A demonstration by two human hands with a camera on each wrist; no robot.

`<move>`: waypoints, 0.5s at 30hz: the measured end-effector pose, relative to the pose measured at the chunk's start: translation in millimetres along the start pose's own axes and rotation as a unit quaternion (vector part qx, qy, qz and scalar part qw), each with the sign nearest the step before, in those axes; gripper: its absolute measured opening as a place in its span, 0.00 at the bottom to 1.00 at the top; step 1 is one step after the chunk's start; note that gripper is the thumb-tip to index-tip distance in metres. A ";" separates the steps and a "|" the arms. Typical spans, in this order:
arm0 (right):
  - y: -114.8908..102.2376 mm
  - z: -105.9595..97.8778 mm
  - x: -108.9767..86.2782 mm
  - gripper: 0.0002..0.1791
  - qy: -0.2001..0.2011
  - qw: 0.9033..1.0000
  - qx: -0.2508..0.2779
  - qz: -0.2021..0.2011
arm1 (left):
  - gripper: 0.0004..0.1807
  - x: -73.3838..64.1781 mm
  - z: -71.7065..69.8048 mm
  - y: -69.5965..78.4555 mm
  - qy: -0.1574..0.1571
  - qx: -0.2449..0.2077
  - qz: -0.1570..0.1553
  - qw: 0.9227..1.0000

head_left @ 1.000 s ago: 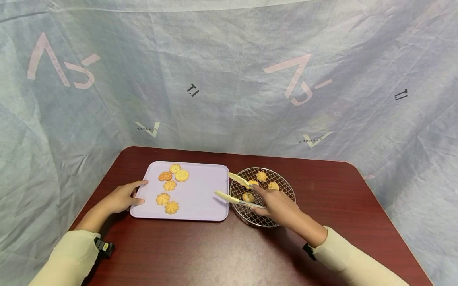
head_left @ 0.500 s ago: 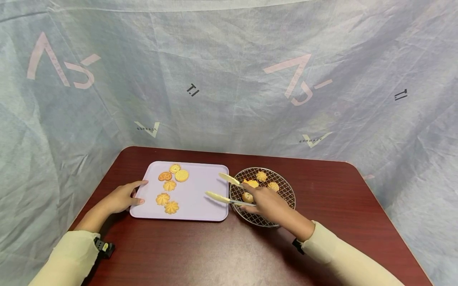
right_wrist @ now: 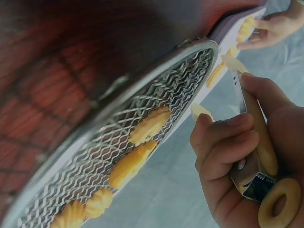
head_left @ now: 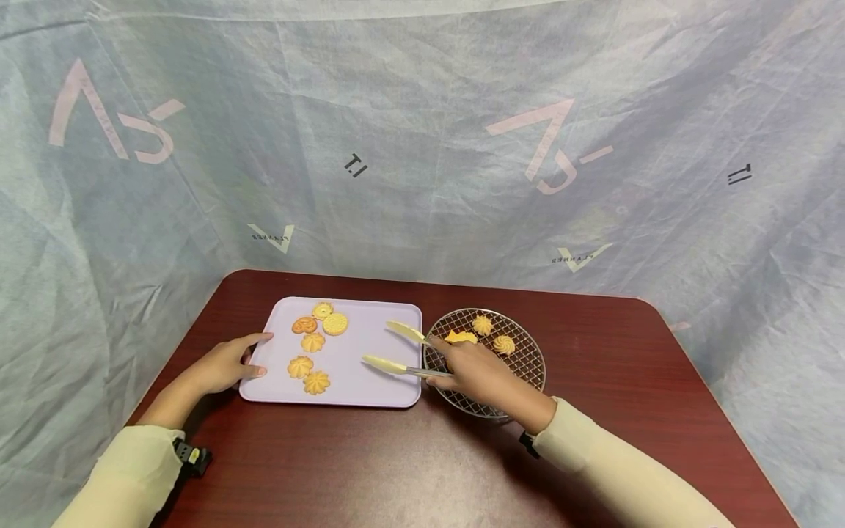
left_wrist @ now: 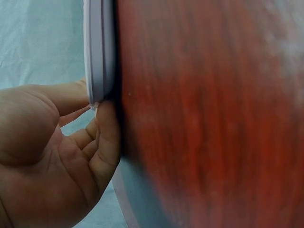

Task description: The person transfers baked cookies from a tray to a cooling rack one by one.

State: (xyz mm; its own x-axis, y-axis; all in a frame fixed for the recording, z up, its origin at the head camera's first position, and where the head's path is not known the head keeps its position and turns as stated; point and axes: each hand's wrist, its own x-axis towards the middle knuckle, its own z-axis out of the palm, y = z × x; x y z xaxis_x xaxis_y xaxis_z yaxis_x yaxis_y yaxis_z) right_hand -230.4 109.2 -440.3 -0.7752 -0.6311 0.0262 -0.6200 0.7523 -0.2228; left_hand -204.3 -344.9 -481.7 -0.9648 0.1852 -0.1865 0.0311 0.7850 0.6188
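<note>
Red-brown table (head_left: 370, 462): left hand (head_left: 219, 367) grips lilac tray (head_left: 353, 389), right hand (head_left: 480, 372) holds spread cream-tipped tongs (head_left: 386, 364).

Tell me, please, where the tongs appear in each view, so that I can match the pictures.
Head: below centre, the tongs are in the right hand, tips pointing left over the tray.
Left wrist: the tongs are not in it.
Right wrist: right side, the tongs gripped by the right hand.
Shared landmark: the tray, left of centre, upper left and upper right respectively.
</note>
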 end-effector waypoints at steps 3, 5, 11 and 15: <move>-2.9 1.5 5.2 0.42 -0.006 1.000 0.009 0.002 | 0.38 0.6 -0.1 -0.9 0.000 0.003 0.002 1.000; -5.4 2.0 8.7 0.42 -0.015 1.000 0.015 0.007 | 0.38 0.9 0.1 -1.1 0.000 0.003 0.000 1.000; -13.2 2.6 17.3 0.42 -0.025 1.000 0.008 0.003 | 0.38 1.8 0.6 -2.4 -0.002 0.000 0.002 1.000; -16.6 4.1 22.6 0.42 -0.033 0.999 0.007 0.003 | 0.38 2.0 0.5 -3.2 0.000 -0.002 0.003 1.000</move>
State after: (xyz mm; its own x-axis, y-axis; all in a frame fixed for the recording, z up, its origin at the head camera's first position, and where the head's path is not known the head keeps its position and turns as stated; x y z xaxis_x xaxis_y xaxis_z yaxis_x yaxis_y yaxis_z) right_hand -237.1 81.7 -440.0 -0.7697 -0.6373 -0.0390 -0.6124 0.7542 -0.2370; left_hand -206.2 -346.8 -484.4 -0.9645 0.1903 -0.1829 0.0362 0.7817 0.6226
